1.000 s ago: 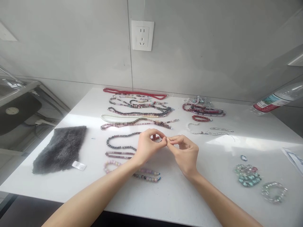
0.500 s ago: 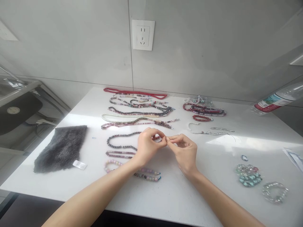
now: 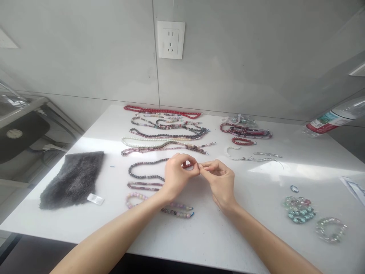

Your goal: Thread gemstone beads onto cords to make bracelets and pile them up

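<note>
My left hand [image 3: 180, 173] and my right hand [image 3: 219, 180] meet over the middle of the white table [image 3: 199, 239], fingertips pinched together. Whatever they pinch is too small or hidden to name. Through the loop of my left thumb and forefinger show a few red beads [image 3: 186, 164]; I cannot tell if they are held or lie behind. Under and beside my left hand lie a dark bead strand [image 3: 144, 177], a thin brownish strand [image 3: 144, 185] and a strand of pastel round beads [image 3: 137, 195], partly covered by my forearm.
Behind my hands lie several bead strands, including a red one [image 3: 162, 110] and a pearly white one [image 3: 148, 142]. A dark furry cloth [image 3: 72, 179] is at left. At right are a red bracelet [image 3: 242, 141], turquoise beads [image 3: 300, 215], a clear bracelet [image 3: 330, 230] and a plastic bottle [image 3: 327, 121].
Both hands keep their pinch and have barely moved; my right hand sits slightly further left. The whole view has shifted a little.
</note>
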### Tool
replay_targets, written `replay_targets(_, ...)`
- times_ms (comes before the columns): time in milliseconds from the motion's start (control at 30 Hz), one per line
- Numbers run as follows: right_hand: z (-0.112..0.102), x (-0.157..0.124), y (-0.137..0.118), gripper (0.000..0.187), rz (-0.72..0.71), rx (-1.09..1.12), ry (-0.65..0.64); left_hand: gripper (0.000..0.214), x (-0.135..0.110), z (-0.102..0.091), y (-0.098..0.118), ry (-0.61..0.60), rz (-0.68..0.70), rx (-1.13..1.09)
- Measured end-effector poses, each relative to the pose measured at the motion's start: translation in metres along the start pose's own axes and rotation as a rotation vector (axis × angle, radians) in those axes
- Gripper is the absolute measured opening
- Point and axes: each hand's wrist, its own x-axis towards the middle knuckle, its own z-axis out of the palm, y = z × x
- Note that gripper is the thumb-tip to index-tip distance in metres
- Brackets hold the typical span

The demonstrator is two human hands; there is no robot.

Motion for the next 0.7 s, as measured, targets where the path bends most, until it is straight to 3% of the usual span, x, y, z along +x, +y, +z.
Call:
replay_targets(200,0.0,0.001,-0.006,0.032,0.017,-0.01,-0.005,0.004,0.003,-0.002,0.001,-0.042,-0.058,-0.071)
replay_targets(467,-0.007,0.005,-0.011,0.032,0.048,-0.052,-0.086,0.008,0.011,-0.012,-0.003,-0.206,-0.214,-0.191)
replay_targets(700,-0.011,0.008,-0.014,0.026,-0.006,-0.109,-0.173,0.01,0.013,-0.016,-0.002,-0.185,-0.225,-0.174)
